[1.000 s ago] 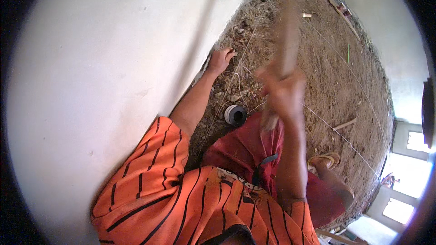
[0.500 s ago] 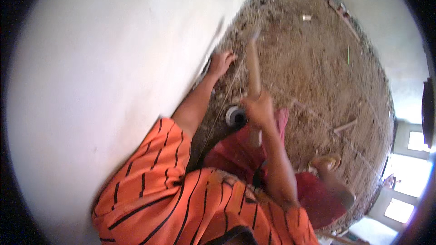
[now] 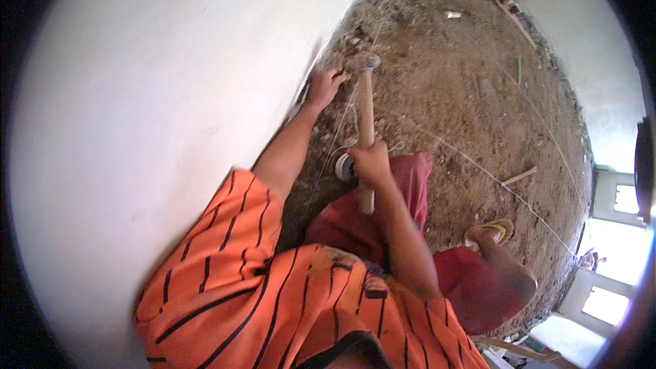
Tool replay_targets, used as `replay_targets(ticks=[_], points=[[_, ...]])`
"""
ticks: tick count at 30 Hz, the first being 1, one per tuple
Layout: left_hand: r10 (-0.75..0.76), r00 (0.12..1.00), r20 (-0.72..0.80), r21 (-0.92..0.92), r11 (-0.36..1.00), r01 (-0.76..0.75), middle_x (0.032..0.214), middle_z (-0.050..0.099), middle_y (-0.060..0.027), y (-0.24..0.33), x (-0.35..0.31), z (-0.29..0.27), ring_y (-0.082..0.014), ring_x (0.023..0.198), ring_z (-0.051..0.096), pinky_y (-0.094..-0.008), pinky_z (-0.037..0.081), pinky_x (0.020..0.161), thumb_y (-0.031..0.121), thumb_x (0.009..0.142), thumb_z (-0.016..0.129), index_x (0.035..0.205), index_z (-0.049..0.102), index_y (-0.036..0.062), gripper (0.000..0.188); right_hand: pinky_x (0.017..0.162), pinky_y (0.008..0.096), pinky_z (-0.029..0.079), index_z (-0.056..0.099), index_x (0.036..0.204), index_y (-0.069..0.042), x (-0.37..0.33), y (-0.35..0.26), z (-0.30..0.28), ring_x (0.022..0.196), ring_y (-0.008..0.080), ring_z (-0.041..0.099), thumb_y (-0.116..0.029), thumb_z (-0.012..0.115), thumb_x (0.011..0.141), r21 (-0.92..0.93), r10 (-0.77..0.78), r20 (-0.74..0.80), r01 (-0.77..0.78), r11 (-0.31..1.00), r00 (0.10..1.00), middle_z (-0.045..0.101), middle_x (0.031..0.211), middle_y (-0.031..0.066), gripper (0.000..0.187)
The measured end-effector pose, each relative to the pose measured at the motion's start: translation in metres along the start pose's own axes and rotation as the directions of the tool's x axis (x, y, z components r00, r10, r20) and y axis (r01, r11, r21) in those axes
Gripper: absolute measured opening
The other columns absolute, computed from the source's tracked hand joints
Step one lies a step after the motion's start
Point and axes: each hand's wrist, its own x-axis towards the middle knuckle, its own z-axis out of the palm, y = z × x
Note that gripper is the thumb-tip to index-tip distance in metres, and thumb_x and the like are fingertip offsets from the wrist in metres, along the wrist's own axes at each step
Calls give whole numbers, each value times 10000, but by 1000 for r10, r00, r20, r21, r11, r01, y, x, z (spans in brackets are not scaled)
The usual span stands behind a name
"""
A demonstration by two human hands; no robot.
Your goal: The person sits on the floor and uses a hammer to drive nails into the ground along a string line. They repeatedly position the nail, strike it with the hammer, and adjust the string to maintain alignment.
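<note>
My right hand (image 3: 371, 164) is wrapped round the wooden handle of a hammer (image 3: 367, 113), above my bent knee. The hammer's metal head points away from me, just right of my left hand (image 3: 324, 87). My left hand is low at the foot of the white wall, its fingers bent together. What they hold, if anything, is hidden. A round white-rimmed thing with a dark middle, perhaps a string spool (image 3: 343, 167), lies left of my right hand and is partly covered by it.
A white wall (image 3: 184, 82) rises close on my left. Thin white string (image 3: 471, 159) stretches across the brown earth floor (image 3: 451, 82). A small wooden stick (image 3: 519, 176) lies to the right, near my sandalled foot (image 3: 488, 232). Small stones and rubble line the wall's foot.
The hammer and my right hand have shifted left, bringing the hammer head nearer to my left hand. My left hand stays by the wall, its fingers now more bent. The view has shifted slightly.
</note>
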Motion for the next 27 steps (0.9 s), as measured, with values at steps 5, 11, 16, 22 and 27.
replay_targets(ticks=[5, 11, 16, 22, 27], points=[[-34, 992, 118, -114, 992, 47, 988, 652, -153, 60, 13, 56, -293, 923, 599, -350, 442, 835, 339, 839, 548, 1010, 645, 20, 374, 469, 316, 427, 594, 660, 8, -52, -28, -104, 517, 118, 493, -179, 741, 661, 79, -100, -219, 120, 990, 971, 542, 575, 7, 238], [30, 997, 73, 227, 973, -46, 1014, 614, -243, 11, -20, 35, -339, 909, 581, -388, 438, 828, 352, 898, 474, 1039, 610, -36, 435, 605, 308, 434, 560, 856, -35, -119, 3, -129, 690, 134, 524, -173, 702, 730, 307, 1, -162, 50, 950, 987, 526, 721, 0, 235], [-35, 992, 122, 171, 985, 13, 1009, 604, -215, 12, -42, 60, -321, 936, 575, -404, 437, 807, 135, 796, 555, 978, 546, -58, 265, 669, 367, 476, 593, 902, -29, -154, 83, -175, 766, 210, 617, -340, 656, 736, 245, 343, -489, -251, 937, 802, 629, 807, 118, 358], [19, 972, 234, 113, 993, -47, 1056, 587, -228, -41, -20, 28, -308, 952, 571, -382, 443, 799, 88, 798, 496, 1058, 498, -65, 302, 775, 448, 485, 598, 979, -79, -135, 175, -174, 880, 335, 626, -380, 624, 744, -49, 472, -660, -660, 750, 584, 648, 925, 167, 383], [-27, 984, 178, 61, 998, 16, 1089, 582, -227, -44, -42, 45, -284, 1003, 569, -346, 455, 852, 90, 824, 477, 1164, 448, -60, 372, 764, 432, 489, 598, 1040, -126, -150, 217, -155, 951, 308, 602, -266, 631, 741, -244, 309, -796, -743, 623, 521, 641, 978, 127, 333]])
